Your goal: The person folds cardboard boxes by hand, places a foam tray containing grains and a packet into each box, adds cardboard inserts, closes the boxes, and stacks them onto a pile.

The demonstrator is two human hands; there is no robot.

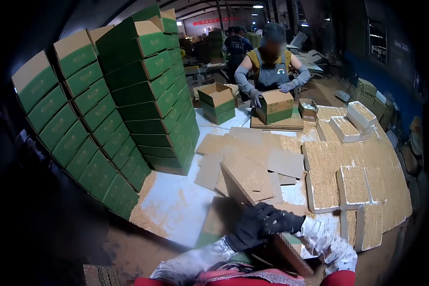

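Both my hands wear black gloves and meet near the front edge of the table. A thick corrugated cardboard sheet (291,252) stands tilted between them, its ribbed edge running from the table's middle down toward my body. My right hand (282,221) is closed over that edge. On the sheet's left side, my left hand (247,229) lies close against the right one, its fingers bent and partly hidden. Under them is a brown and green cardboard piece (220,215), partly covered by my left arm. Loose flat cardboard pieces (245,174) lie just beyond my hands.
Tall stacks of green boxes (159,88) stand at the left. White trays (348,136) with tan, grainy contents cover the right side. Across the table, a gloved co-worker (267,71) holds a green and brown box (275,107). An open box (218,104) stands nearby.
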